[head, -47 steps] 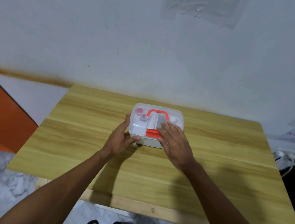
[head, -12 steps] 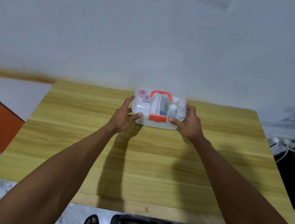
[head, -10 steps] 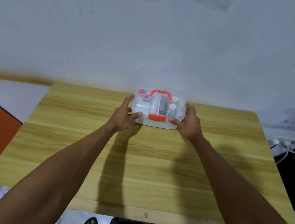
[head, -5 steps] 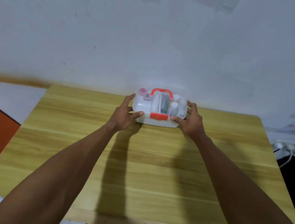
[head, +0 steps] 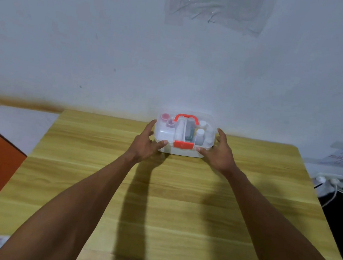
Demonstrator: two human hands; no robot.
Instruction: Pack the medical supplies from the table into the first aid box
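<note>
First aid box [head: 184, 137], lid on, supplies inside, sits at 12 o'clock on the wooden table [head: 179, 195], at its far edge by the wall [head: 131, 60]. Left hand [head: 145, 144] at box's 8 o'clock, thumb touching the front corner, fingers loose. Right hand [head: 219, 155] at 4 o'clock, spread, grasping nothing. Risk: a forward nudge tips the box off the far edge. Red latch [head: 183, 145] may be unclipped, can't tell.

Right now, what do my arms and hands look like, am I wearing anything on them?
No sleeves in view: the left forearm and right forearm are bare. The left hand and right hand wear no gloves; no watch, ring or bracelet shows.
</note>
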